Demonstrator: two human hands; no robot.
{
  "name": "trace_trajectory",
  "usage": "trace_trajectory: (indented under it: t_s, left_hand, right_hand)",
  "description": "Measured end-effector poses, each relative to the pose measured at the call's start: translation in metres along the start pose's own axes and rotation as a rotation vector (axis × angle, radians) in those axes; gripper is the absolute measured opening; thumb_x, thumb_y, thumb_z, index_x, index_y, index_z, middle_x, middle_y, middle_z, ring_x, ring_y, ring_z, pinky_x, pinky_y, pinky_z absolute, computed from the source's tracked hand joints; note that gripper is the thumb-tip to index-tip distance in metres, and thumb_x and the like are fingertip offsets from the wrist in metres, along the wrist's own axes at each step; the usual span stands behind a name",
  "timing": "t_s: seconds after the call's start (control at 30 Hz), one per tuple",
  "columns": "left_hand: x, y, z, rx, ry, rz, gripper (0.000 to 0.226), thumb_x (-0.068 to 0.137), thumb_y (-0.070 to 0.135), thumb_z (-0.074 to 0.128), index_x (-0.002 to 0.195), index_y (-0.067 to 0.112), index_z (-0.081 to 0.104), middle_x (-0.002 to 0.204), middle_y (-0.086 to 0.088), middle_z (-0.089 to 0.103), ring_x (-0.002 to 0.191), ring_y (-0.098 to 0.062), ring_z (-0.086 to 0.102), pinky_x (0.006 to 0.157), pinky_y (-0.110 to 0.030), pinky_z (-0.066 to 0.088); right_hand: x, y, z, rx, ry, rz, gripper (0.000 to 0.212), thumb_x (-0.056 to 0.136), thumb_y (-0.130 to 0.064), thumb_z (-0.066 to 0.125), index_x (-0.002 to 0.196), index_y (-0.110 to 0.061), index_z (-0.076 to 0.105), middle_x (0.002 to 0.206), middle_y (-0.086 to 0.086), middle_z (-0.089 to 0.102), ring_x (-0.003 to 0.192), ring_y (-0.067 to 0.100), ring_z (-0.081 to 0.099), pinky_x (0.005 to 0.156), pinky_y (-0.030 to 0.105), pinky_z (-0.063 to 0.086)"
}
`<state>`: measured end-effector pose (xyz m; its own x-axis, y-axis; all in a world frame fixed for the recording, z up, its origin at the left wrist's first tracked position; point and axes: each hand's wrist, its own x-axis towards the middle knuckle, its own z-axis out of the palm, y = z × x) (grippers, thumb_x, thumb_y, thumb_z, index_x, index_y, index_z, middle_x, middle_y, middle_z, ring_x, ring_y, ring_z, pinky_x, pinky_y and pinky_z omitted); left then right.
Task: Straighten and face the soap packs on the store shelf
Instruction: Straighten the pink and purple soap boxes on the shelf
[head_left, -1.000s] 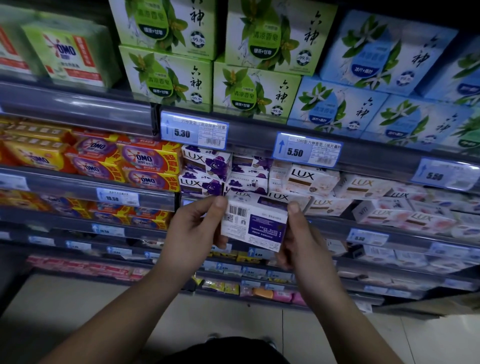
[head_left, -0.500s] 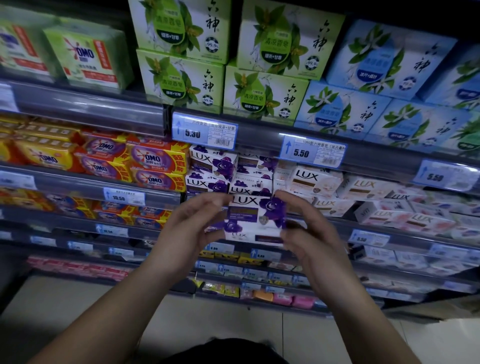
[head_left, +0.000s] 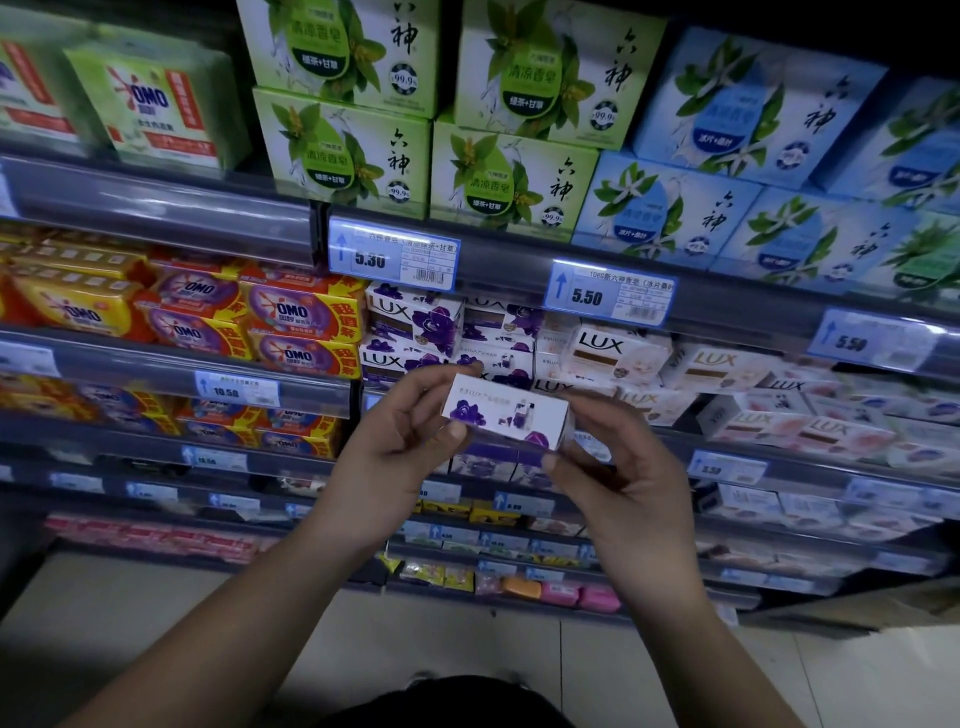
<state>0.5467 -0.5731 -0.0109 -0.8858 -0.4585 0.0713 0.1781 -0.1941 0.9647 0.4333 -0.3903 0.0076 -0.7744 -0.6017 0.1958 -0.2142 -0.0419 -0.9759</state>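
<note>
Holding a soap pack (head_left: 506, 415) before the shelf (head_left: 727, 441).
My left hand (head_left: 395, 457) and right hand (head_left: 618, 483) pinch its ends.

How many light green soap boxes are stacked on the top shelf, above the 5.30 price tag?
4 green boxes: lower left, lower right, upper left, upper right. More may be hidden behind them.

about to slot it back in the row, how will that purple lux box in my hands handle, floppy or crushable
Probably stiff: the purple LUX box shows sharp, straight edges while the left hand and right hand pinch its ends. Its flat faces suggest it will slide and stack rather than roll. Likely light: fingertips alone carry it.
</note>
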Motion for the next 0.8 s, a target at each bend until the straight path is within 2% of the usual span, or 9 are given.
trace_trajectory:
  t_s: [0.07,0.13,0.2,0.27,0.4,0.47,0.57,0.7,0.8]
  left_hand:
    - [0.001,0.000,0.003,-0.001,0.047,-0.008,0.039,0.099,0.004,0.056,0.137,0.016,0.053,0.138,-0.011,0.064,0.125,-0.027,0.063,0.102,-0.038,0.054]
    - [0.000,0.001,0.008,0.042,0.132,0.008,0.037,0.093,0.017,0.065,0.128,0.024,0.057,0.134,-0.007,0.066,0.120,-0.026,0.066,0.097,-0.037,0.057]
    - [0.001,0.002,0.016,0.169,0.235,0.063,0.030,0.087,0.029,0.069,0.116,0.033,0.062,0.124,0.009,0.070,0.117,-0.013,0.068,0.092,-0.026,0.058]
    - [0.003,0.001,0.024,0.272,0.278,0.113,0.028,0.090,0.028,0.071,0.116,0.035,0.065,0.120,0.021,0.069,0.120,-0.001,0.064,0.091,-0.014,0.053]
    - [0.012,-0.001,0.032,0.402,0.285,0.145,0.038,0.098,0.016,0.066,0.132,0.033,0.064,0.135,0.017,0.061,0.126,0.006,0.054,0.089,-0.006,0.048]
    - [0.016,-0.003,0.031,0.443,0.304,0.138,0.043,0.098,0.012,0.065,0.135,0.034,0.062,0.133,0.014,0.058,0.123,0.006,0.054,0.088,-0.005,0.047]
    - [0.020,-0.007,0.028,0.426,0.304,0.063,0.054,0.099,0.010,0.063,0.144,0.038,0.053,0.140,0.016,0.056,0.130,0.007,0.050,0.094,-0.011,0.051]
    - [0.024,-0.009,0.024,0.480,0.273,-0.003,0.062,0.099,0.013,0.064,0.149,0.041,0.043,0.149,0.019,0.050,0.139,0.003,0.043,0.103,-0.033,0.054]
    - [0.027,-0.009,0.022,0.534,0.244,-0.012,0.065,0.098,0.015,0.064,0.151,0.043,0.039,0.151,0.019,0.048,0.140,0.004,0.041,0.103,-0.034,0.054]
  right_hand:
    - [0.002,-0.002,-0.001,-0.007,0.028,0.002,0.053,0.088,0.002,0.074,0.121,-0.040,0.068,0.132,-0.003,0.068,0.129,0.012,0.061,0.101,0.030,0.054]
    - [0.006,-0.003,-0.002,0.000,0.091,0.037,0.044,0.085,-0.004,0.079,0.114,-0.036,0.068,0.121,-0.007,0.074,0.120,0.008,0.067,0.091,0.019,0.056]
    - [0.011,-0.002,-0.002,-0.028,0.140,0.061,0.028,0.085,-0.011,0.081,0.103,-0.030,0.070,0.110,-0.010,0.077,0.111,0.007,0.070,0.085,0.015,0.056]
    - [0.016,0.000,-0.001,-0.066,0.159,0.074,0.022,0.090,-0.013,0.077,0.103,-0.030,0.073,0.108,-0.013,0.077,0.110,0.005,0.069,0.087,0.015,0.056]
    - [0.023,0.004,0.002,-0.079,0.120,0.120,0.045,0.099,-0.015,0.064,0.133,-0.045,0.062,0.133,-0.018,0.064,0.119,-0.001,0.059,0.088,0.015,0.051]
    - [0.027,0.006,0.005,-0.042,0.103,0.161,0.052,0.101,-0.012,0.060,0.132,-0.053,0.060,0.136,-0.019,0.063,0.120,-0.004,0.058,0.092,0.017,0.046]
    - [0.031,0.010,0.010,0.005,0.072,0.205,0.062,0.100,-0.001,0.057,0.121,-0.060,0.061,0.132,-0.023,0.065,0.122,-0.005,0.059,0.096,0.019,0.047]
    - [0.034,0.017,0.013,-0.009,0.046,0.229,0.057,0.100,-0.002,0.058,0.133,-0.048,0.055,0.134,-0.016,0.063,0.122,-0.011,0.056,0.087,0.011,0.048]
    - [0.038,0.020,0.015,-0.044,0.024,0.254,0.059,0.100,-0.006,0.060,0.137,-0.050,0.048,0.137,-0.010,0.060,0.119,-0.015,0.055,0.081,0.005,0.049]
